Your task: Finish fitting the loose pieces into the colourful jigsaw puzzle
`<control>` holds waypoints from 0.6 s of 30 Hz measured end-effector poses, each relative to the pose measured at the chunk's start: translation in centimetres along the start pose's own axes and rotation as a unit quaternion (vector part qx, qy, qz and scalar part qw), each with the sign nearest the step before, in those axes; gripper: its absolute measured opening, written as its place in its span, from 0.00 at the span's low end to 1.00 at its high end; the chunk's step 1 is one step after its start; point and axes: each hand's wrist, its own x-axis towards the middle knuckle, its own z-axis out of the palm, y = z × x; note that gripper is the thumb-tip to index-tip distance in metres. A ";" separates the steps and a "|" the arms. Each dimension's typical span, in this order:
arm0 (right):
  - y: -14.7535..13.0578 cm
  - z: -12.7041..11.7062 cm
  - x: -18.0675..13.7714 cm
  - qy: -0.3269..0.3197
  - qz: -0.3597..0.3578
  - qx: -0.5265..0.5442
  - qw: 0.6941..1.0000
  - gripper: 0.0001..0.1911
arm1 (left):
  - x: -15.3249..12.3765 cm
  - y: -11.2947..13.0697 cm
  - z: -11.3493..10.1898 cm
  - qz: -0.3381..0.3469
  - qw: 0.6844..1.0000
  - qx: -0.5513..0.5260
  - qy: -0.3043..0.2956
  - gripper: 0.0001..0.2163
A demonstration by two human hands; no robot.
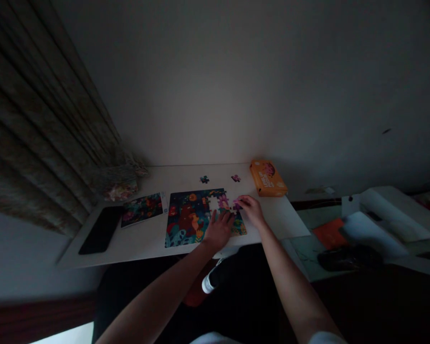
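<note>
A partly assembled jigsaw puzzle (186,215) lies on the white table, dark and colourful, with a white gap in its upper right part. My left hand (219,228) rests flat on the puzzle's lower right area, fingers stretched out just below the gap. At the right edge, my right hand (251,209) pinches a small purple puzzle piece (236,201) against the puzzle's side. Two loose pieces lie farther back: a teal puzzle piece (204,179) and a pink puzzle piece (235,178).
An orange puzzle box (268,178) stands at the back right of the table (154,246). To the left lie a printed picture sheet (143,210) and a black flat object (102,230). Curtains (39,110) hang at left. A lower surface with papers (372,234) is at right.
</note>
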 end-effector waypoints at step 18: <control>1.2 -0.2 -1.0 -0.064 -0.053 -0.150 0.985 0.20 | -1.1 1.6 0.7 -0.085 0.995 -0.012 0.054 0.28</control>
